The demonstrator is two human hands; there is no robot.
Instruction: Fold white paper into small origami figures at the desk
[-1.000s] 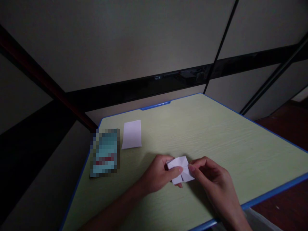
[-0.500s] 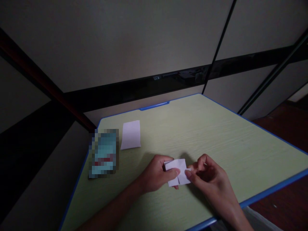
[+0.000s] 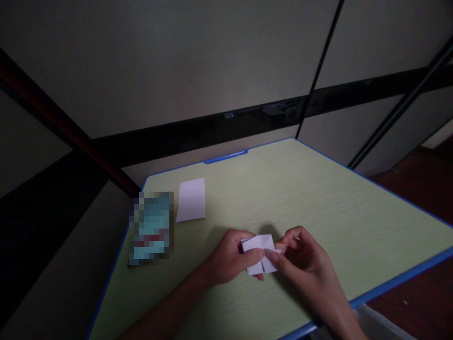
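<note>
A small folded piece of white paper is held just above the table, its layers and a crease showing on top. My left hand grips its left side, thumb on top and fingers underneath. At the paper's right edge, my right hand pinches a flap between thumb and index finger. The other fingers of that hand are curled. Further back on the left, a second white sheet lies flat on the table.
The pale yellow-green table has a blue rim and a blue handle-like strip at its back edge. A pixelated teal object lies at the left edge. Cabinet panels with a black band stand right behind the table.
My right thumb has moved slightly left over the folded paper, lifting or bending the right flap inward. My left hand keeps its hold. The view has shifted a little.
</note>
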